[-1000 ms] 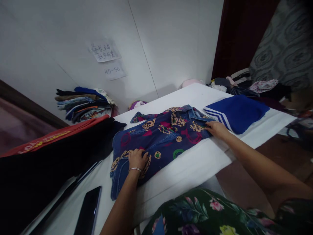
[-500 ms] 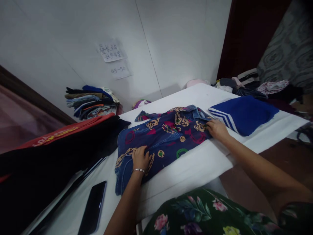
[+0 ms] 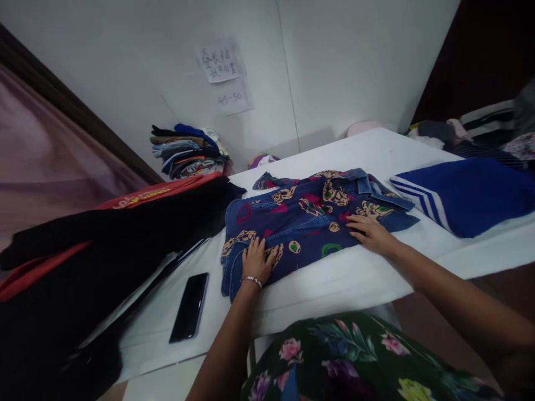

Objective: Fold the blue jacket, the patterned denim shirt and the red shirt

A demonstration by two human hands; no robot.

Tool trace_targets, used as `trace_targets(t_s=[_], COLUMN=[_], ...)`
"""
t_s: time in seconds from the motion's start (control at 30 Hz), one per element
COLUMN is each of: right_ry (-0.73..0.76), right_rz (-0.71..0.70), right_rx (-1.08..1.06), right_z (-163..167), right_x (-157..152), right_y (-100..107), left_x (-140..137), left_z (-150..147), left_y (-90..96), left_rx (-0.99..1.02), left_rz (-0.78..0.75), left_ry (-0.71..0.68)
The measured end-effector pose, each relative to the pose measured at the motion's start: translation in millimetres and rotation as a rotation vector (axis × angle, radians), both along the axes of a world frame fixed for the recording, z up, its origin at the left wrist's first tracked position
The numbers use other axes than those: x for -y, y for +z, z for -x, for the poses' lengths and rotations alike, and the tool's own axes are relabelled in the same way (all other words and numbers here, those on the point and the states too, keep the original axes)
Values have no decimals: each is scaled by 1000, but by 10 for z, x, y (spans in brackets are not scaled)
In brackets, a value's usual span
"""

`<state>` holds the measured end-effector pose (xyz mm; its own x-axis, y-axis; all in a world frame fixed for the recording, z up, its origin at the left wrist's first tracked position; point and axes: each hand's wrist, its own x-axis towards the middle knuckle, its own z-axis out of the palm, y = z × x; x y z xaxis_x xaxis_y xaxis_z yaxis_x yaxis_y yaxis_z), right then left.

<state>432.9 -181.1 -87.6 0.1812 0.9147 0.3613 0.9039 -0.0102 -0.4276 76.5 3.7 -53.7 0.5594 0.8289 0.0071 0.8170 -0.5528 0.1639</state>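
A patterned denim shirt (image 3: 305, 214) with chain, ring and triangle prints lies partly folded on the white table, its collar toward the right. My left hand (image 3: 258, 260), with a bracelet at the wrist, rests flat on the hem end, fingers spread. Near the collar end, my right hand (image 3: 371, 234) lies on the front edge of the shirt with its fingers stretched out. One denim part sticks out to the right beyond that hand. Neither hand grips the cloth.
To the right lies a blue garment (image 3: 472, 195) with white stripes. Black and red clothes (image 3: 167, 217) are heaped at the left, near a phone (image 3: 190, 307). Behind stands a stack of folded clothes (image 3: 188, 153). The white table (image 3: 334, 284) has its edge close to me.
My right hand has let go of the shirt near the collar and moved left onto its front. The denim part there now lies spread to the right. The view has shifted left.
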Motion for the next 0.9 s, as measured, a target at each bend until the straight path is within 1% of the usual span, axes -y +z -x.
trace_targets(t_s=[0.1,0.2,0.3,0.37,0.43,0.47,0.53,0.7,0.9], right_ry=[-33,-15,50,102,151,174,217,314,278], right_rz=[-70,-90,-23,72,167,200,222,194,200], right_rx=[-43,-44,-10,31,66,77,88,177,304], right_z=[32,111,196,223,213,196,149,64,91], right_x=[-67,-300,-638,-838,-965,-997,-1010,-962,-989], right_y=[127,293,387,397,384,374,354,310,256], left_x=[38,28,-24,-60,-84,-90,-94,-77,-71], left_z=[20,13,-8,-12,-4,2,12,-1,-5], left_y=[58,111,102,55,-2,-25,-51,-14,-9], left_rx=[35,58,66,65,67,69,79,86,99], left_rz=[-20,-33,-33,-22,-13,-13,-21,-3,-14], left_ry=[45,60,62,63,68,70,72,81,83])
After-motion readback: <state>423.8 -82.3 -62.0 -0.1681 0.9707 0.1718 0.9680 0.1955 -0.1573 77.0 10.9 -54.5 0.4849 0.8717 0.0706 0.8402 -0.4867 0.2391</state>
